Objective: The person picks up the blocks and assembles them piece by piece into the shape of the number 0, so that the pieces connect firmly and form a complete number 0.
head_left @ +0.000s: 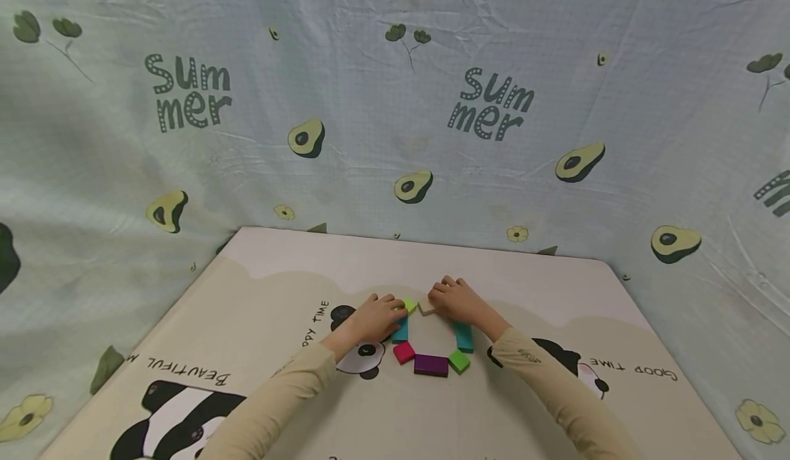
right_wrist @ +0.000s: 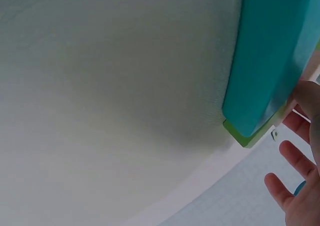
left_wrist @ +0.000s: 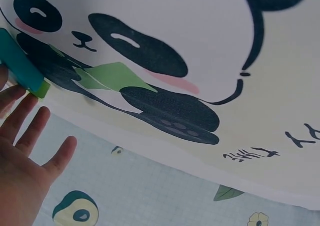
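Note:
Toy blocks form a ring on the table. My left hand point(head_left: 378, 317) is at its left side, with fairly straight fingers touching the left teal block point(left_wrist: 22, 65) and the lime-green block point(left_wrist: 42, 89) at its end. At the far side, my right hand point(head_left: 461, 302) covers part of a beige block point(head_left: 426, 306). In the right wrist view its fingers point(right_wrist: 296, 158) spread beside the right teal block point(right_wrist: 270, 55) and a green block point(right_wrist: 245, 138) at that block's end. Its grip is partly hidden. Nearer are a red block point(head_left: 404, 352), a purple block point(head_left: 431, 365) and another green block point(head_left: 459, 361).
The pale table point(head_left: 296, 254) carries printed pandas point(head_left: 364, 358) and lettering. Behind and at the sides hangs a cloth point(head_left: 345, 192) printed with avocados and the word "summer". The table's far edge lies just past the ring.

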Available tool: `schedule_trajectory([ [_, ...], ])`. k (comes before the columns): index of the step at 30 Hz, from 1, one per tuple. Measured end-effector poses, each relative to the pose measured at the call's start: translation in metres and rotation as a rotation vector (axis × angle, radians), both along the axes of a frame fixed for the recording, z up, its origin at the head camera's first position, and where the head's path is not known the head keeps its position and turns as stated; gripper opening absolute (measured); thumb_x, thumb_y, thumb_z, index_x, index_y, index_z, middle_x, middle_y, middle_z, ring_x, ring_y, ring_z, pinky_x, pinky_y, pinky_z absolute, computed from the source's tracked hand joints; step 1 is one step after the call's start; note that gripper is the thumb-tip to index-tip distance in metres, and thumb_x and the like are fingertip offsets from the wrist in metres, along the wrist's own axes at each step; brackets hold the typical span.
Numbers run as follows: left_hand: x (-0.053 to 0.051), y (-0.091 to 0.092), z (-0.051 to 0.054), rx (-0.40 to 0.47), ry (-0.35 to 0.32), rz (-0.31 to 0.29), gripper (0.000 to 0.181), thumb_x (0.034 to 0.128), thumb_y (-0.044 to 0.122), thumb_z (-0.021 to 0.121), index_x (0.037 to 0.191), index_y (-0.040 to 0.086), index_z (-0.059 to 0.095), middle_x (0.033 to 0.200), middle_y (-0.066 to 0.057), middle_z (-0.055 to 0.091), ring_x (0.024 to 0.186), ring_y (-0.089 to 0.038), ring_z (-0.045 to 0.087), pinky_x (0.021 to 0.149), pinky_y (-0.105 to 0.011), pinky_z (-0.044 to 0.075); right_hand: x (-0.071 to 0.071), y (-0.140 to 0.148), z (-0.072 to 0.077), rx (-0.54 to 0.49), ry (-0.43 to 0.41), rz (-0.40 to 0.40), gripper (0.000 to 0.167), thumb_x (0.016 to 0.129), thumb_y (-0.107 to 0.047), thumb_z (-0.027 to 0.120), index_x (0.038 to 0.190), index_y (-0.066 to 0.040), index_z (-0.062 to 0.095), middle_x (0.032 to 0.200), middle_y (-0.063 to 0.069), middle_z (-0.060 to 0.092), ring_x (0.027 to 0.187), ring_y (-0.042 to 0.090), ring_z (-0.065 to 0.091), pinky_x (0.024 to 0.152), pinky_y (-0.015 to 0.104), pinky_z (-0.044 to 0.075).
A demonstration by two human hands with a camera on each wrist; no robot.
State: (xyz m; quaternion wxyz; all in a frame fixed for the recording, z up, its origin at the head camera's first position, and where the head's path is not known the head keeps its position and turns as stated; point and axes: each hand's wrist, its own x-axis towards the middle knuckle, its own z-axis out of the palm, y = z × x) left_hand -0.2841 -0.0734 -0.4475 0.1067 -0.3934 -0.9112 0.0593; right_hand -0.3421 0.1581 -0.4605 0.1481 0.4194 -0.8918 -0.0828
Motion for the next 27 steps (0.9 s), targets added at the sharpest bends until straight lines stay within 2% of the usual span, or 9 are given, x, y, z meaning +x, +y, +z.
schedule_trajectory([
  [5,-0.001,0.000,0.000,0.006,0.003,-0.008,0.028,0.0873,0.030,0.055,0.112,0.018,0.057,0.117,0.001,0.057,0.105,-0.016,0.051,0.078,-0.036,0.046,0.001,0.001,0.007,-0.038,-0.003,-0.004,0.023,0.082,-0.029,0.063,0.102,-0.019,0.059,0.097,-0.002,0.058,0.091,0.018,0.048,0.070,0.033,0.040],
  [12,-0.001,-0.001,-0.001,0.001,-0.005,-0.001,0.029,0.0877,0.030,0.054,0.114,0.018,0.056,0.118,0.000,0.057,0.106,-0.016,0.051,0.079,-0.036,0.046,0.001,-0.002,0.014,-0.159,-0.127,-0.045,0.022,0.079,-0.026,0.066,0.098,-0.016,0.062,0.093,-0.002,0.059,0.089,0.018,0.047,0.071,0.035,0.037],
  [17,0.000,-0.001,0.000,0.005,-0.011,-0.003,0.029,0.0877,0.029,0.054,0.114,0.018,0.057,0.118,0.000,0.057,0.107,-0.016,0.052,0.079,-0.037,0.046,0.000,-0.002,0.013,-0.151,-0.167,-0.061,0.021,0.080,-0.028,0.065,0.096,-0.016,0.061,0.091,-0.001,0.059,0.088,0.018,0.046,0.071,0.036,0.036],
  [27,0.000,-0.001,0.000,0.005,-0.021,0.003,0.028,0.0875,0.029,0.055,0.113,0.018,0.057,0.118,0.000,0.057,0.106,-0.016,0.052,0.078,-0.037,0.046,0.001,-0.006,0.012,-0.113,-0.177,-0.090,0.021,0.081,-0.032,0.063,0.095,-0.016,0.061,0.092,-0.001,0.059,0.086,0.018,0.045,0.072,0.036,0.036],
])
